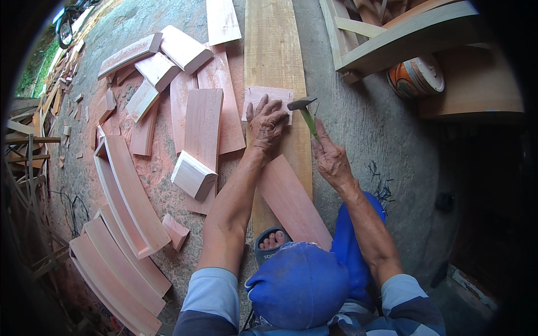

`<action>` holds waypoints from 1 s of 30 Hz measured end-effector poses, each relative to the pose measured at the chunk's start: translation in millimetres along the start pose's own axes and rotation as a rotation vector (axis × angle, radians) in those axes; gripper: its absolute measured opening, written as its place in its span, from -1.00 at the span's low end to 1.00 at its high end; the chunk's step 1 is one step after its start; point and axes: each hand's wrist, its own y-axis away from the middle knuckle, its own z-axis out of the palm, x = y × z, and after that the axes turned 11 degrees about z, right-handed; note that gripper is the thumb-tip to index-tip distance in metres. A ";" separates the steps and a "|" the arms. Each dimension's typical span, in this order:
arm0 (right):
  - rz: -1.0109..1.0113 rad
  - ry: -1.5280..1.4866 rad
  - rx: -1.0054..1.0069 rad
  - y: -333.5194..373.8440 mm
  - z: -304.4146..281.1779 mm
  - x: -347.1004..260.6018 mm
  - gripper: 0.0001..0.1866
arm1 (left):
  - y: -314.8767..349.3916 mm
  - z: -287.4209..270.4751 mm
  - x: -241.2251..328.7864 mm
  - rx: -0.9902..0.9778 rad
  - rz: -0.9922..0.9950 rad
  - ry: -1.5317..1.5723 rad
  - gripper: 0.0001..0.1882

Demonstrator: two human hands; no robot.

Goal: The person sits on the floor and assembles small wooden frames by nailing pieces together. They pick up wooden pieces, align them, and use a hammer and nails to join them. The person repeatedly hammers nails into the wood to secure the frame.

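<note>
My left hand (267,127) rests on a small pale board (255,94), its fingers bent and bunched near the board's right side. Whatever may be pinched between those fingertips is hidden. Thin nails stand up near the board's upper corners. Under the board runs a long yellowish plank (274,45). In my right hand (332,159) is a hammer (308,119) with a green handle, gripped low. Its dark head hovers just right of my left fingers. A reddish board (294,201) lies slantwise across the plank below my left hand.
Loose nails (382,185) lie scattered on the concrete to the right. Cut wood blocks (193,175) and boards (203,123) are piled on the left, above curved wooden frames (129,196). A wooden frame piece (409,42) and a tub (416,75) stand at upper right. A sandalled foot (272,242) is beside the plank.
</note>
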 end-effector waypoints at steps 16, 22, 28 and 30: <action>-0.203 0.203 0.125 8.3 -6.9 -13.3 -0.28 | -4.9 7.4 -5.0 0.033 0.025 0.043 -0.83; -0.055 0.237 -0.021 7.4 -4.9 -9.4 -0.35 | -4.8 1.9 -5.5 -0.046 -0.048 -0.034 -0.54; -0.121 0.275 -0.036 0.9 -23.2 -42.8 -0.33 | -3.3 -2.4 -2.5 -0.040 -0.078 -0.037 -0.57; -0.371 0.121 0.149 2.0 -36.2 -66.7 -0.30 | -3.5 -1.9 -7.2 -0.033 -0.070 -0.075 -0.58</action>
